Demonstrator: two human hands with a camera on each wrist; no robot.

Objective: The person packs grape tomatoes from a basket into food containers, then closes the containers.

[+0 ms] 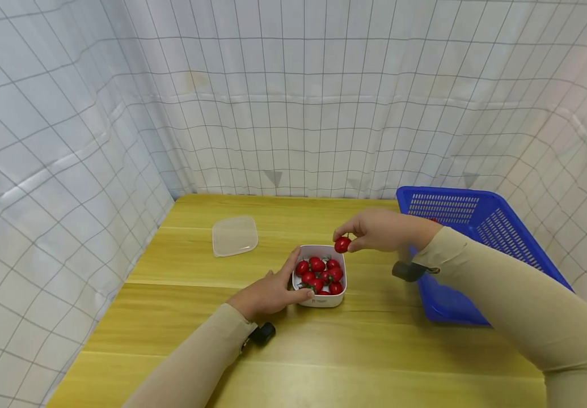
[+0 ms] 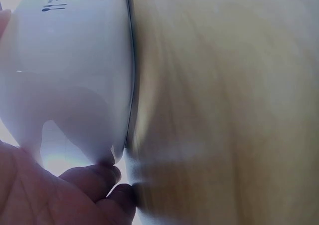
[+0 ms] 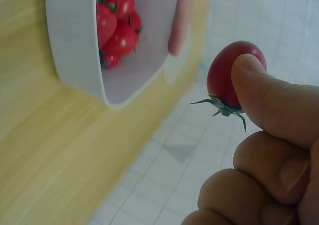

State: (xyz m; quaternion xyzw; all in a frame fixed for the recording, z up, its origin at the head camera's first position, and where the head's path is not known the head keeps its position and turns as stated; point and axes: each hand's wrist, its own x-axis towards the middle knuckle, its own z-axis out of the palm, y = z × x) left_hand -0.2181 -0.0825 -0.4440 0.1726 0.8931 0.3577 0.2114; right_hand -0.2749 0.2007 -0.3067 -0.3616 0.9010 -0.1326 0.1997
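A cherry tomato with a green stem is pinched between the thumb and fingers of my right hand, just above the right rear corner of a white plastic container. In the right wrist view the pinched tomato hangs with its green leaves downward, apart from the container. Several cherry tomatoes lie inside the container. My left hand holds the container's left side, thumb at the front and fingers along the side. The left wrist view shows fingers against its white wall.
A translucent lid lies on the wooden table at the back left. To the right stands a blue plastic basket, with a bit of red visible inside and my right forearm across it. Grid-patterned white curtains enclose the table.
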